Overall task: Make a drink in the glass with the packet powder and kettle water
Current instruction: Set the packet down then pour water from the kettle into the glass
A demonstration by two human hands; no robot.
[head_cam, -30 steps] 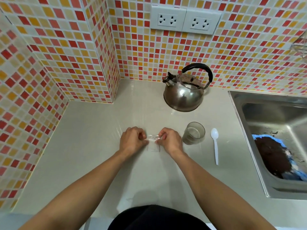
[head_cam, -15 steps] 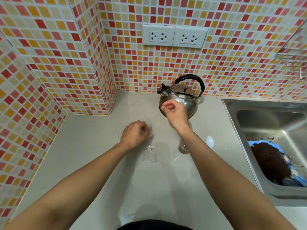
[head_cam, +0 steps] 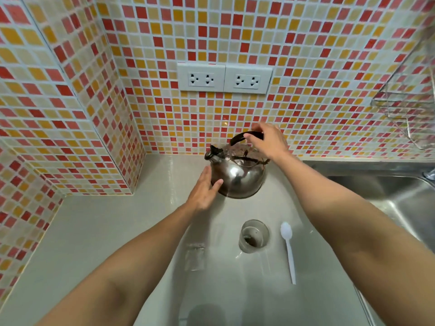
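Mosaic-tiled walls (head_cam: 306, 55), pale counter (head_cam: 94, 231)

Wall tiles (head_cam: 306, 67): small mosaic squares in red, orange, yellow and cream, white grout. Sockets (head_cam: 224, 78): white plates. Kettle (head_cam: 237, 178): shiny silver steel body, black handle and spout cap. Tabletop (head_cam: 94, 231): pale grey-beige, glossy. Glass (head_cam: 254, 236): clear, dark brown powder at bottom. Spoon (head_cam: 289, 250): white plastic. Packet (head_cam: 195, 257): transparent. Sink (head_cam: 400, 198): dull silver.
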